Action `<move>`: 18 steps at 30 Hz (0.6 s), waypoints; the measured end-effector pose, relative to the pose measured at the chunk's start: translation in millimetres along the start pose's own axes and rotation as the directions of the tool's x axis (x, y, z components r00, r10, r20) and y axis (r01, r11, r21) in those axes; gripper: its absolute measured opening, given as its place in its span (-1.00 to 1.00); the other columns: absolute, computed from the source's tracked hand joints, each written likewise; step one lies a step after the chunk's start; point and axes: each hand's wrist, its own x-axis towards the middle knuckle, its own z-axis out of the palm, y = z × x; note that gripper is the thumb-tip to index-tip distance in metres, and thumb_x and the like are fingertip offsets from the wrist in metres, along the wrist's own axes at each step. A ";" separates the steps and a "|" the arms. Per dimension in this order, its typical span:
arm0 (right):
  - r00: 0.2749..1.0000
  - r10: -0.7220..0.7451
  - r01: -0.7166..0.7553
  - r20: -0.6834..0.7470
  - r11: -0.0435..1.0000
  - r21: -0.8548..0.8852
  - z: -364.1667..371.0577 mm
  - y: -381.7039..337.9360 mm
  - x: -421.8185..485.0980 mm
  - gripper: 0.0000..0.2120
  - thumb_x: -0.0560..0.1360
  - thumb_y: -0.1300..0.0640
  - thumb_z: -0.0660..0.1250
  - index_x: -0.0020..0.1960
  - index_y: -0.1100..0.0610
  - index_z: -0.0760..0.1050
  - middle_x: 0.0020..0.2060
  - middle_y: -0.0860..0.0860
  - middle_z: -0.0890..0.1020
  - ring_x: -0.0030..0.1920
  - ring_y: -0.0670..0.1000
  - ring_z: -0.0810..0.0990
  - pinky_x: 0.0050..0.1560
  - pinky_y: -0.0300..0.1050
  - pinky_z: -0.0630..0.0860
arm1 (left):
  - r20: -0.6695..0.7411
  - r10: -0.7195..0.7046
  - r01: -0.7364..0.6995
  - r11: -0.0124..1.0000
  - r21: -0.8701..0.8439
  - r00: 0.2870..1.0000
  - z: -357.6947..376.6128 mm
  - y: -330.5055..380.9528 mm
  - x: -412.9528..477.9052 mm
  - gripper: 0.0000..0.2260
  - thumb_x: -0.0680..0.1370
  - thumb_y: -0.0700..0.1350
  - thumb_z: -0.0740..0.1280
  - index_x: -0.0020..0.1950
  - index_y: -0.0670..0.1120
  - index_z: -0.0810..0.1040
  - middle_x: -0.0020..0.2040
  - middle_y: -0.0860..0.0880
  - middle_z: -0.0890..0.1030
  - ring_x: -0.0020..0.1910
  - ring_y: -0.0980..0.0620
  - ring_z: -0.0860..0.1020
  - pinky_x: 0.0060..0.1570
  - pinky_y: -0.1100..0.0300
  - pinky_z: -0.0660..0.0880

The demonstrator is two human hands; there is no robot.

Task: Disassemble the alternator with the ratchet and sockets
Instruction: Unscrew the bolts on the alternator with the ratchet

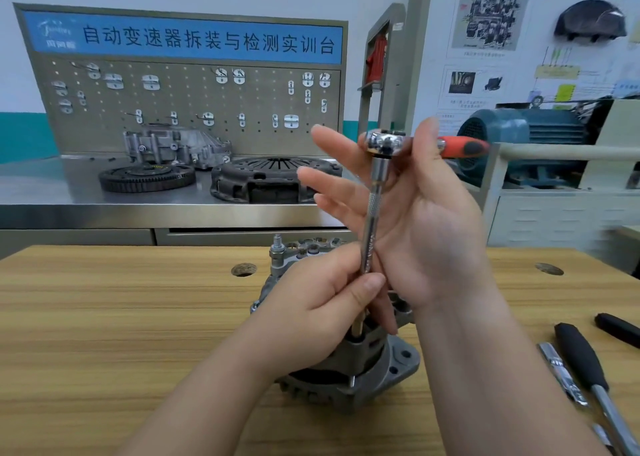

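My left hand point(311, 312) and right hand point(427, 234) are bare, no gloves; nails look trimmed short, I think.

Alternator point(367, 372) sits on the tabletop point(121, 317), under the left hand point(322, 310). Loose tools point(581, 358) lie right of the right hand point(415, 220).
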 end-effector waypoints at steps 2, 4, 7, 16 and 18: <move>0.987 -0.159 0.155 -0.036 0.984 -0.084 -0.5 5.1 -0.3 -0.70 0.59 -0.09 0.08 0.00 0.12 0.44 -0.01 0.07 0.70 -0.08 0.10 0.68 -0.01 -0.05 0.55 | -0.004 -0.001 0.001 1.000 -0.010 1.000 -0.9 0.0 -0.5 -0.78 0.58 -0.06 0.18 -0.03 -0.19 0.50 -0.26 0.04 0.65 -0.25 -0.13 0.62 -0.16 -0.13 0.50; 0.908 -0.418 0.389 -0.019 0.861 -0.329 -1.4 5.4 -1.9 -0.82 0.61 0.04 0.17 0.03 0.09 0.50 0.00 0.08 0.67 -0.03 0.11 0.65 0.02 -0.03 0.54 | -0.003 -0.011 0.011 1.000 -0.008 1.000 -0.5 -0.2 0.0 -0.72 0.54 0.00 0.17 0.01 -0.19 0.50 -0.21 0.01 0.66 -0.26 -0.14 0.62 -0.18 -0.13 0.51; 0.776 -0.604 0.569 0.182 0.546 -0.615 -4.7 0.8 -4.9 -0.85 0.58 0.05 0.26 0.13 -0.02 0.50 0.05 -0.03 0.62 0.10 0.04 0.63 0.15 0.01 0.52 | -0.018 -0.024 0.023 0.999 -0.022 1.000 2.8 -1.8 0.0 -0.72 0.52 0.03 0.18 0.00 -0.16 0.50 -0.22 0.08 0.65 -0.24 -0.18 0.61 -0.19 -0.16 0.50; 0.991 -0.126 0.125 -0.046 0.992 -0.028 1.9 0.9 -2.5 -0.70 0.57 -0.03 0.11 0.08 0.18 0.42 0.05 0.07 0.69 0.04 0.17 0.67 0.06 -0.05 0.57 | -0.004 -0.035 0.034 0.991 -0.133 0.999 1.9 0.6 -0.5 -0.79 0.61 -0.16 0.16 -0.06 -0.25 0.51 -0.22 0.01 0.65 -0.18 -0.01 0.63 -0.09 0.00 0.57; 0.996 -0.082 0.082 -0.027 0.996 -0.028 0.6 1.4 -4.2 -0.67 0.52 -0.08 0.11 0.07 0.15 0.44 0.03 0.06 0.69 0.03 0.16 0.67 0.09 -0.01 0.54 | -0.010 -0.023 0.022 0.996 -0.087 1.000 1.6 -1.0 0.1 -0.83 0.60 -0.18 0.17 -0.09 -0.19 0.51 -0.22 -0.02 0.68 -0.17 -0.01 0.65 -0.07 -0.03 0.56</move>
